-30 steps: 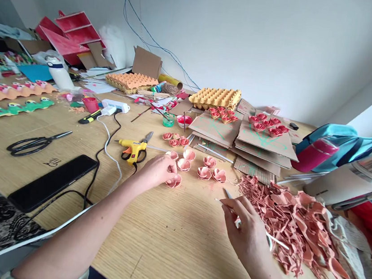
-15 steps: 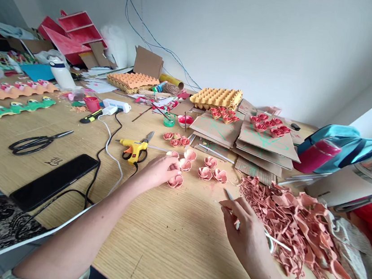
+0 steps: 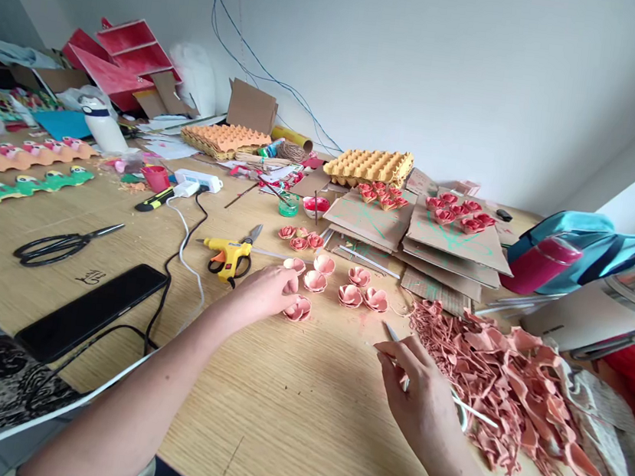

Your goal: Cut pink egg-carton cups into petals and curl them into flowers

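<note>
My left hand (image 3: 267, 292) rests on the wooden table (image 3: 284, 412) with its fingers closed round a pink egg-carton flower (image 3: 298, 310). My right hand (image 3: 419, 396) is closed on a thin white stick (image 3: 473, 411), with the tips of a small pair of scissors (image 3: 390, 330) poking out above the fingers. Several more pink paper flowers (image 3: 346, 284) lie just beyond my left hand. A yellow glue gun (image 3: 228, 252) lies to the left of them.
A heap of pink carton scraps (image 3: 503, 377) lies at the right. Cardboard sheets with red flowers (image 3: 450, 235), egg trays (image 3: 368, 167), black scissors (image 3: 59, 243), a black phone (image 3: 92, 309) with cables, and a blue and red bag (image 3: 570, 254) surround the work area.
My left hand has shifted its fingers slightly on the pink flower. My right hand has barely moved.
</note>
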A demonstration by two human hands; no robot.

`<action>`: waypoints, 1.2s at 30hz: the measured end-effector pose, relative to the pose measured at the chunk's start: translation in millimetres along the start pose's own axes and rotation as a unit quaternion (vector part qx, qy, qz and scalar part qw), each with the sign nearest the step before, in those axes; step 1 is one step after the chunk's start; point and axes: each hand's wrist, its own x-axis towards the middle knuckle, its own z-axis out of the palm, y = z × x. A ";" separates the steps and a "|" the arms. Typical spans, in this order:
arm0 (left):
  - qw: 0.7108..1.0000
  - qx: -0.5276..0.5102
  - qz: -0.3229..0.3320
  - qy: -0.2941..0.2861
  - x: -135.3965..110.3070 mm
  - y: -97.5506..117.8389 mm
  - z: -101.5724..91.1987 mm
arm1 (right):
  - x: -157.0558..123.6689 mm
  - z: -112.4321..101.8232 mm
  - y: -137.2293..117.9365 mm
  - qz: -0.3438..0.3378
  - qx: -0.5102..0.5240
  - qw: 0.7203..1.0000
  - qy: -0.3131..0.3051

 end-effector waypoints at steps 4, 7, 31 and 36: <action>1.000 0.010 -0.029 0.004 2.0 3.8 4.2 | -0.2 0.0 0.4 0.002 0.000 1.000 -0.003; 0.999 0.014 -0.036 0.015 3.4 4.4 6.7 | -0.6 0.1 1.0 0.009 0.000 1.000 -0.004; 0.993 0.018 0.068 0.098 5.2 1.3 25.7 | -1.2 -0.4 0.7 0.023 0.003 1.000 -0.015; 0.993 0.013 0.086 0.085 3.7 3.2 22.6 | -1.2 0.6 2.3 0.027 0.008 0.999 -0.021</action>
